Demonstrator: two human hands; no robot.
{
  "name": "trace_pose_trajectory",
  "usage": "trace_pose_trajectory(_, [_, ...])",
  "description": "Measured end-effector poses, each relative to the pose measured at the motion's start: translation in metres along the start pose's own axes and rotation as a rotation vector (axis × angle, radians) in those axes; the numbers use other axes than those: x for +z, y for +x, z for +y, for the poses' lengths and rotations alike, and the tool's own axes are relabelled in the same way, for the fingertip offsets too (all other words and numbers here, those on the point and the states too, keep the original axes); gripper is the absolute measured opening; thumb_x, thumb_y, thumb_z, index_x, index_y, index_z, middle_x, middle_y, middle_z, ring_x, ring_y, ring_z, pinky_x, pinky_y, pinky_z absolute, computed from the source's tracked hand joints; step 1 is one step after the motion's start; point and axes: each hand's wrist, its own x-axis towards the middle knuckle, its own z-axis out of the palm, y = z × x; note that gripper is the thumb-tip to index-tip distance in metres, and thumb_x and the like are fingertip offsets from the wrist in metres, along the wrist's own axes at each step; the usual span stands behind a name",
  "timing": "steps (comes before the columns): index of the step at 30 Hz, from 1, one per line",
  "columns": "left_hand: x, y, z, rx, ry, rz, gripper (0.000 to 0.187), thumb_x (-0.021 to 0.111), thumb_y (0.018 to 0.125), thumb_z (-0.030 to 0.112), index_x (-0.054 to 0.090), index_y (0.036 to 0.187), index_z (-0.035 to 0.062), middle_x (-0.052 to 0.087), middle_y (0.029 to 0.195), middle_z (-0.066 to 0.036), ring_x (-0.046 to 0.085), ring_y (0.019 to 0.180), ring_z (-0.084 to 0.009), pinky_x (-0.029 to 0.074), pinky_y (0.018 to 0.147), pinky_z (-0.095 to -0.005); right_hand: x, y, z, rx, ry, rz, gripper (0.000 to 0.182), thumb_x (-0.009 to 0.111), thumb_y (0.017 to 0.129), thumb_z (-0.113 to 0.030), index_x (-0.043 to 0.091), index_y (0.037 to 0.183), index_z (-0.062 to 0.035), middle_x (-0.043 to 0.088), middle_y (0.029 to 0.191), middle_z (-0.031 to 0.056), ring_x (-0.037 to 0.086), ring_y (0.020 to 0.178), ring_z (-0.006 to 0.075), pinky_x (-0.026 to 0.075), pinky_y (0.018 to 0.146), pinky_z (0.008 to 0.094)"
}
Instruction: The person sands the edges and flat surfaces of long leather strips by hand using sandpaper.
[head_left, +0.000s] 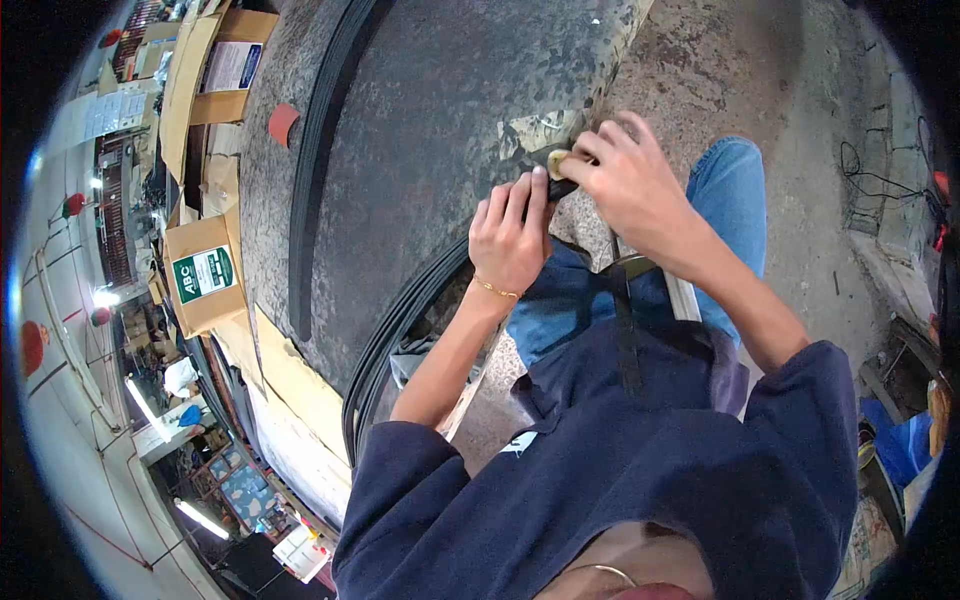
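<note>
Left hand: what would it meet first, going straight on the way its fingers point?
Most likely the small yellowish ring at the right hand, just ahead of the left hand. Beyond it lies a pale patch on the dark worktop, though depth is hard to judge from this view.

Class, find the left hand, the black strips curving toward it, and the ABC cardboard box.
Left hand [510,238], head view: its back.
Black strips [405,314], head view: the bundle's bend.
ABC cardboard box [203,276], head view: its label.
</note>
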Motion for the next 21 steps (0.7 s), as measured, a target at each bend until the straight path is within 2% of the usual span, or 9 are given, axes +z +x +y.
trace_pose_trajectory(3, [0.0, 0.0, 0.0, 0.007, 0.014, 0.011, 0.043, 0.067, 0.087, 0.014, 0.065, 0.127, -0.0036, 0.067, 0.112, -0.011, 0.064, 0.095, -0.0256, 0.051, 0.075, -0.036, -0.005, -0.003, 0.011, 0.046, -0.075, -0.038, 0.025, 0.06, 0.087, -0.014, 0.073, 0.107, -0.0111, 0.067, 0.107, 0.0089, 0.062, 0.11, 0.0273, 0.037, 0.11, 0.053])
trace_pose_trajectory(4, [0.0, 0.001, -0.001, 0.01, 0.008, 0.019, 0.043, 0.067, 0.088, 0.014, 0.065, 0.126, -0.0035, 0.067, 0.112, -0.011, 0.064, 0.094, -0.0257, 0.051, 0.075, -0.036, -0.011, 0.002, 0.006, 0.035, 0.06, -0.039, 0.024, 0.06, 0.086, -0.013, 0.074, 0.105, -0.0113, 0.068, 0.106, 0.0098, 0.062, 0.108, 0.0275, 0.037, 0.109, 0.0519])
trace_pose_trajectory(5, [0.003, 0.005, -0.003, 0.01, 0.011, 0.03, 0.043, 0.067, 0.088, 0.014, 0.065, 0.126, -0.0035, 0.067, 0.112, -0.011, 0.064, 0.094, -0.0257, 0.051, 0.075, -0.036, -0.009, 0.005, 0.007, 0.028, 0.052, -0.034, 0.024, 0.06, 0.086, -0.013, 0.074, 0.105, -0.0113, 0.068, 0.106, 0.0098, 0.062, 0.108, 0.0275, 0.037, 0.109, 0.0519])
trace_pose_trajectory(7, [-0.002, 0.001, -0.001, 0.01, 0.023, -0.012, 0.042, 0.066, 0.088, 0.014, 0.065, 0.126, -0.0035, 0.067, 0.112, -0.011, 0.064, 0.094, -0.0257, 0.051, 0.074, -0.0361, -0.008, 0.001, -0.004, -0.074, 0.066, 0.039, 0.024, 0.058, 0.087, -0.014, 0.074, 0.105, -0.0111, 0.068, 0.106, 0.0106, 0.061, 0.107, 0.0277, 0.038, 0.107, 0.0511])
trace_pose_trajectory(8, [-0.002, 0.001, 0.0, -0.006, -0.025, -0.016, 0.046, 0.065, 0.086, 0.011, 0.063, 0.128, -0.0062, 0.067, 0.112, -0.014, 0.065, 0.092, -0.0297, 0.053, 0.077, -0.0393, -0.015, 0.003, 0.001, -0.023, -0.032, -0.068, 0.025, 0.056, 0.088, -0.014, 0.074, 0.105, -0.0111, 0.067, 0.106, 0.0106, 0.061, 0.107, 0.0276, 0.039, 0.106, 0.0482])
trace_pose_trajectory(12, [0.001, 0.002, -0.001, 0.006, -0.036, 0.01, 0.047, 0.066, 0.085, 0.011, 0.063, 0.128, -0.0061, 0.067, 0.112, -0.014, 0.065, 0.092, -0.0297, 0.053, 0.077, -0.0395, -0.019, 0.006, 0.001, 0.004, 0.124, 0.039, 0.024, 0.058, 0.088, -0.015, 0.074, 0.106, -0.0104, 0.068, 0.103, 0.0105, 0.062, 0.105, 0.0288, 0.043, 0.102, 0.0441])
trace_pose_trajectory(17, [0.001, 0.001, -0.001, 0.012, -0.002, 0.037, 0.048, 0.066, 0.082, 0.005, 0.064, 0.128, -0.0036, 0.068, 0.11, -0.012, 0.065, 0.088, -0.0281, 0.054, 0.074, -0.0375, 0.001, -0.014, 0.012, 0.124, 0.066, -0.052, 0.024, 0.058, 0.09, -0.016, 0.074, 0.106, -0.0085, 0.066, 0.103, 0.0099, 0.061, 0.104, 0.0288, 0.046, 0.095, 0.0449])
trace_pose_trajectory(19, [0.001, 0.006, -0.003, 0.015, -0.018, 0.037, 0.049, 0.066, 0.08, 0.004, 0.065, 0.128, -0.0033, 0.068, 0.109, -0.011, 0.064, 0.087, -0.0279, 0.054, 0.073, -0.0369, -0.003, -0.015, 0.001, 0.126, 0.272, 0.05, 0.024, 0.059, 0.089, -0.014, 0.074, 0.106, -0.0081, 0.066, 0.101, 0.0095, 0.06, 0.101, 0.0288, 0.047, 0.094, 0.0425])
trace_pose_trajectory(21, [-0.003, 0.0, 0.0, 0.015, -0.035, 0.011, 0.049, 0.066, 0.079, 0.003, 0.065, 0.128, -0.003, 0.068, 0.108, -0.011, 0.064, 0.085, -0.0276, 0.054, 0.073, -0.0363, 0.007, -0.02, -0.003, 0.08, 0.232, 0.106, 0.025, 0.059, 0.088, -0.013, 0.074, 0.107, -0.0085, 0.064, 0.097, 0.0085, 0.059, 0.099, 0.028, 0.047, 0.091, 0.0401])
